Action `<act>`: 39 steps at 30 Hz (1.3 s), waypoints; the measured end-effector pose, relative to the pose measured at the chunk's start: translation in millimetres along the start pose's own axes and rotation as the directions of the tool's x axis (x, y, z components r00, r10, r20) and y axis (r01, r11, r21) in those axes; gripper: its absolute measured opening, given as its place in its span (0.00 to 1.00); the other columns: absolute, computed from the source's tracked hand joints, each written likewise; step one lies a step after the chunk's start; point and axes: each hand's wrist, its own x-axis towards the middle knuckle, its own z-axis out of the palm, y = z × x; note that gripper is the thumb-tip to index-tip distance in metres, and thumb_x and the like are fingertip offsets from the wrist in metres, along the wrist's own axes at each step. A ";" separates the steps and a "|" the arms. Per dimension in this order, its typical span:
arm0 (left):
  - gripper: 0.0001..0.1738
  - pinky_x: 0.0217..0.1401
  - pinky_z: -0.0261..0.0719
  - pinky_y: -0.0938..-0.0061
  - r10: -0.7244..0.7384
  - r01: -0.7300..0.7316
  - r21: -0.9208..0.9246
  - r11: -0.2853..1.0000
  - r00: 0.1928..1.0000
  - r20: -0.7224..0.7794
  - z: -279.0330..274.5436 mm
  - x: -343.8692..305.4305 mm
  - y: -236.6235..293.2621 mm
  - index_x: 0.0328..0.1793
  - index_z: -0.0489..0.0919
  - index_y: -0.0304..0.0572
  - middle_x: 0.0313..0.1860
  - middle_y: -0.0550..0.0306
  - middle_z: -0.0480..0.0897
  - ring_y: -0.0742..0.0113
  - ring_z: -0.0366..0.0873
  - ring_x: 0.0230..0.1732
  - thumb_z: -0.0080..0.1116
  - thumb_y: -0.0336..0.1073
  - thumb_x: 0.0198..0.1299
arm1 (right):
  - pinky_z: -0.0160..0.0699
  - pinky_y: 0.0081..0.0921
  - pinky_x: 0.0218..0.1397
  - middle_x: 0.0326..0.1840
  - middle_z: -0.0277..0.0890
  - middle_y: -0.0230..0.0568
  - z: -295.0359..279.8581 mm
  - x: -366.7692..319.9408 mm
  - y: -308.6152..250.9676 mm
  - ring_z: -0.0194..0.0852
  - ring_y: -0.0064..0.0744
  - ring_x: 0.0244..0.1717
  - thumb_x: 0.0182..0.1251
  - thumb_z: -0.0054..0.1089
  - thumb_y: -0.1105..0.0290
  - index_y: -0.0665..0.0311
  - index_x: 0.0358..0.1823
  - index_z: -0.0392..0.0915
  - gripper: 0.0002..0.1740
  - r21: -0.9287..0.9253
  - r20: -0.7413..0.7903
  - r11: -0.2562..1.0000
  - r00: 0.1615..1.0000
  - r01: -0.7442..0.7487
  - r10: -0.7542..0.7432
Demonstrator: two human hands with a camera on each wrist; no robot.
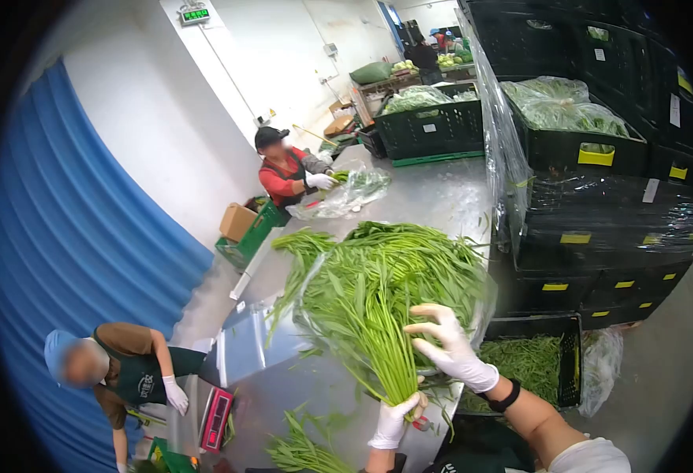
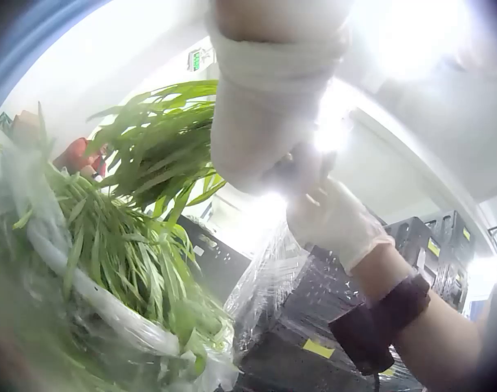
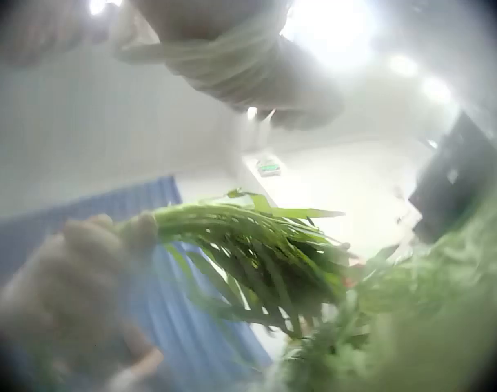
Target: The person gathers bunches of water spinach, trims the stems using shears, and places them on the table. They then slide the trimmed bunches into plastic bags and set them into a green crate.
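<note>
My gloved left hand [image 1: 390, 422] grips a bunch of long-stemmed leafy greens [image 1: 394, 347] by the stem ends; the right wrist view shows the same grip on the bunch [image 3: 240, 237]. A small red object [image 1: 422, 423] shows beside that hand. To the right of the stems, my gloved right hand [image 1: 450, 347] is raised with thumb and fingers spread, holding nothing. Beyond the bunch lies a big heap of the same greens [image 1: 409, 260] in a clear plastic bag [image 1: 484, 303]. The left wrist view shows the heap [image 2: 134, 261] below the held leaves.
A metal table [image 1: 441, 197] carries the heap, a smaller pile of greens [image 1: 307, 451] and a red scale [image 1: 216, 419]. Black crates [image 1: 551, 292] stack at the right, above a crate of loose greens [image 1: 571, 355]. Two people in gloves stand along the table's left side.
</note>
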 end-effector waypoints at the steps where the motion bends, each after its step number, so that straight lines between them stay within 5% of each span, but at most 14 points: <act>1: 0.26 0.24 0.65 0.79 0.014 -0.014 0.004 1.000 1.000 -0.004 -2.3 1.3 -3.4 0.61 0.68 0.27 0.28 0.51 0.78 0.71 0.69 0.20 0.60 0.32 0.58 | 0.56 0.40 0.68 0.61 0.67 0.44 4.5 2.8 4.2 0.58 0.47 0.67 0.55 0.62 0.68 0.56 0.46 0.80 0.15 -0.039 0.047 0.997 0.997 0.069 -0.067; 7: 0.29 0.25 0.66 0.80 -0.070 0.070 0.018 0.997 0.998 0.000 -4.4 -1.2 -8.8 0.64 0.66 0.25 0.31 0.49 0.80 0.72 0.70 0.21 0.60 0.32 0.58 | 0.55 0.44 0.68 0.64 0.65 0.45 17.3 15.1 -4.4 0.52 0.52 0.70 0.53 0.63 0.66 0.54 0.45 0.81 0.16 -0.295 0.113 0.949 0.990 0.114 -0.084; 11: 0.26 0.25 0.67 0.81 -0.060 0.063 0.059 0.996 0.996 -0.061 -5.9 0.1 -10.5 0.61 0.69 0.25 0.32 0.48 0.81 0.72 0.71 0.22 0.60 0.30 0.58 | 0.56 0.44 0.67 0.61 0.68 0.41 25.5 15.3 10.2 0.52 0.51 0.70 0.50 0.67 0.66 0.57 0.31 0.80 0.07 -0.298 0.146 0.946 0.985 0.129 -0.089; 13: 0.23 0.24 0.67 0.81 -0.052 0.057 0.062 0.996 0.995 -0.083 -9.8 1.0 -10.5 0.58 0.70 0.27 0.32 0.48 0.81 0.72 0.71 0.21 0.60 0.30 0.58 | 0.56 0.45 0.67 0.60 0.69 0.39 27.4 6.2 6.5 0.53 0.52 0.70 0.48 0.68 0.67 0.58 0.24 0.78 0.06 -0.250 0.146 0.961 0.985 0.121 -0.087; 17: 0.18 0.22 0.67 0.81 0.035 -0.040 -0.023 0.999 0.982 -0.186 -11.8 0.8 -12.3 0.52 0.72 0.29 0.32 0.49 0.81 0.73 0.71 0.20 0.61 0.29 0.57 | 0.60 0.48 0.65 0.53 0.74 0.42 0.2 -14.3 -9.1 0.60 0.54 0.66 0.47 0.68 0.68 0.61 0.19 0.78 0.08 0.134 0.295 0.978 0.936 0.158 -0.191; 18: 0.18 0.22 0.67 0.81 0.036 -0.041 -0.026 0.999 0.980 -0.194 -13.2 1.8 -10.8 0.52 0.72 0.29 0.32 0.49 0.81 0.73 0.71 0.20 0.61 0.29 0.57 | 0.58 0.49 0.67 0.51 0.76 0.42 -17.2 -16.1 -11.9 0.62 0.54 0.65 0.48 0.67 0.68 0.62 0.18 0.79 0.08 0.520 0.377 0.853 0.908 -0.042 -0.185; 19: 0.18 0.22 0.66 0.81 0.025 -0.026 0.000 1.000 0.987 -0.156 -14.5 3.3 -8.6 0.53 0.73 0.29 0.31 0.50 0.81 0.73 0.71 0.20 0.61 0.29 0.57 | 0.57 0.50 0.69 0.49 0.78 0.42 -29.6 -19.8 -9.8 0.63 0.53 0.65 0.49 0.67 0.68 0.63 0.18 0.80 0.08 0.781 0.450 0.563 0.869 -0.270 -0.208; 20: 0.19 0.22 0.66 0.82 0.013 -0.010 0.027 1.000 0.993 -0.115 -14.2 4.3 -8.0 0.53 0.73 0.29 0.31 0.50 0.81 0.74 0.71 0.20 0.61 0.29 0.57 | 0.55 0.53 0.70 0.44 0.80 0.42 -32.1 -17.5 -4.9 0.65 0.52 0.63 0.52 0.66 0.68 0.63 0.19 0.83 0.09 0.940 0.312 0.212 0.923 -0.266 -0.227; 21: 0.19 0.22 0.66 0.82 0.011 -0.008 0.026 1.000 0.993 -0.114 -10.7 4.2 -8.2 0.53 0.73 0.29 0.31 0.50 0.81 0.74 0.71 0.20 0.61 0.29 0.57 | 0.56 0.48 0.70 0.49 0.78 0.41 -29.2 -11.8 -3.2 0.64 0.49 0.63 0.54 0.65 0.67 0.62 0.25 0.84 0.07 0.975 0.197 0.147 0.959 -0.169 -0.205; 22: 0.19 0.22 0.65 0.82 0.012 -0.005 0.056 0.998 0.991 -0.132 -5.1 2.9 -7.6 0.54 0.73 0.29 0.31 0.51 0.81 0.74 0.71 0.20 0.61 0.29 0.58 | 0.57 0.46 0.70 0.51 0.77 0.40 -25.3 -2.8 -3.9 0.64 0.48 0.64 0.54 0.65 0.67 0.61 0.29 0.84 0.06 0.780 0.214 0.613 0.974 -0.125 -0.074; 23: 0.19 0.22 0.65 0.83 0.013 0.001 0.090 0.996 0.989 -0.148 -0.2 1.2 -6.9 0.54 0.73 0.28 0.31 0.51 0.81 0.75 0.71 0.20 0.61 0.29 0.58 | 0.58 0.44 0.69 0.54 0.75 0.40 -20.5 10.3 -14.7 0.64 0.47 0.64 0.54 0.65 0.66 0.60 0.33 0.84 0.07 0.377 0.159 0.920 0.986 -0.109 0.052; 24: 0.19 0.22 0.65 0.83 0.008 0.006 0.099 0.995 0.990 -0.139 4.5 -0.2 -6.9 0.54 0.73 0.28 0.31 0.51 0.81 0.75 0.71 0.20 0.61 0.29 0.58 | 0.59 0.41 0.67 0.57 0.72 0.40 -4.1 14.1 -1.9 0.62 0.47 0.65 0.53 0.65 0.65 0.57 0.38 0.82 0.10 -0.050 0.125 0.998 0.992 0.034 -0.027; 32: 0.08 0.23 0.65 0.83 0.020 0.062 0.336 0.940 0.972 -0.235 7.5 -7.7 -5.5 0.35 0.82 0.31 0.20 0.61 0.78 0.77 0.70 0.20 0.60 0.32 0.60 | 0.56 0.45 0.66 0.62 0.66 0.43 33.6 13.8 -2.7 0.53 0.52 0.69 0.48 0.70 0.60 0.55 0.31 0.79 0.12 -0.140 0.097 0.989 0.995 0.050 -0.037; 39: 0.07 0.22 0.64 0.82 0.018 0.033 0.224 0.974 0.976 -0.218 4.8 -7.0 -2.0 0.39 0.80 0.31 0.23 0.57 0.79 0.75 0.70 0.19 0.60 0.29 0.58 | 0.56 0.45 0.66 0.60 0.69 0.41 29.8 4.0 -9.5 0.55 0.54 0.69 0.52 0.66 0.68 0.58 0.24 0.77 0.06 -0.077 0.115 0.992 0.989 0.103 -0.094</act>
